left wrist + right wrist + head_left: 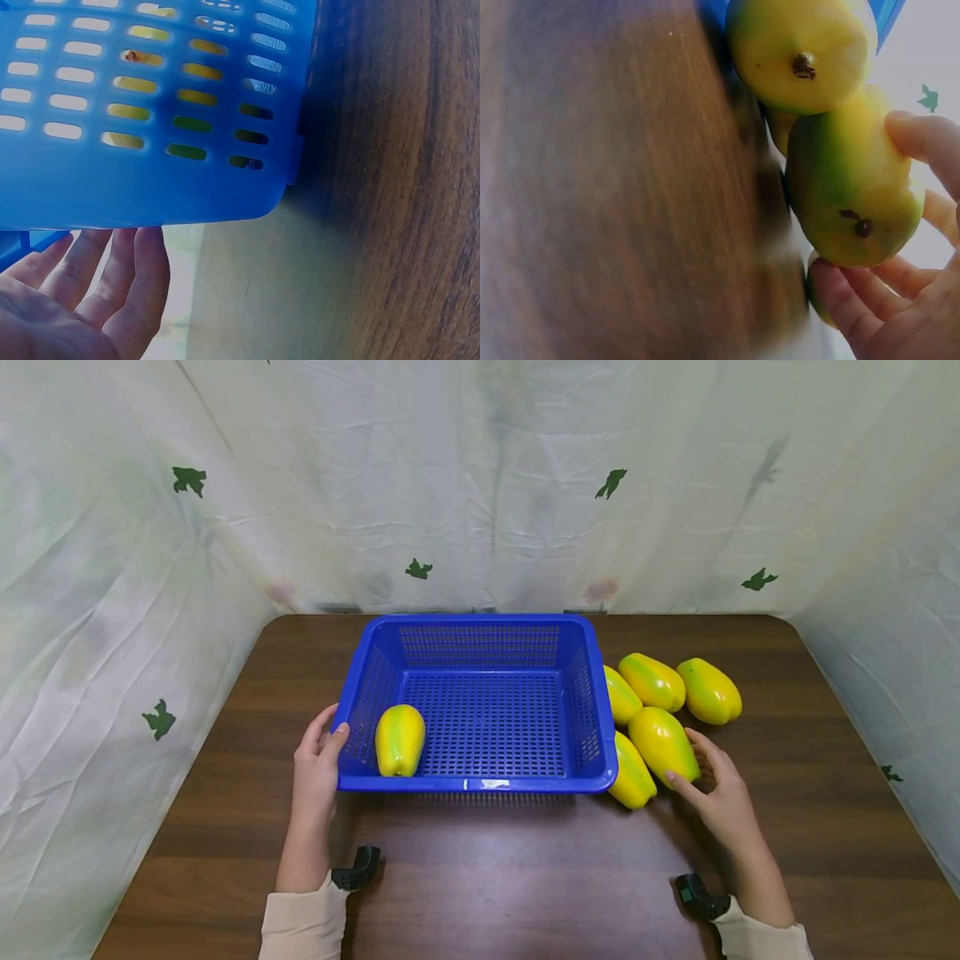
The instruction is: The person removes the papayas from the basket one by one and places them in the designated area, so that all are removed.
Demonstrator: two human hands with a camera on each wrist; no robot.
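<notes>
Two hands are working at the desk [480, 877]. The left hand [317, 768] is resting against the near left corner of the blue basket [592, 693], fingers straight along the outer wall and thumb at the rim, steadying it and gripping nothing. The right hand [716, 793] is cupping the near end of one papaya [663, 745] lying on the desk just right of the basket; the right wrist view is showing the thumb on top and the fingers [855, 300] curling underneath it, so the hold is forming but the fruit is resting on the wood. This papaya is touching a second papaya [632, 774] wedged against the basket wall, and three more are lying behind, including the far papaya [708, 691]. One papaya in the basket [400, 739] is sitting at the near left corner. Risks, in my judgement: the smooth, rounded fruit could slip from a partial grip, and lifting it could disturb the neighbour leaning on it, sending it rolling toward the desk edge. The basket, being light, could slide if bumped. The right wrist view is blurring badly, the papaya nearest the basket's right wall is partly hidden by the rim, and the left palm is cut off.
</notes>
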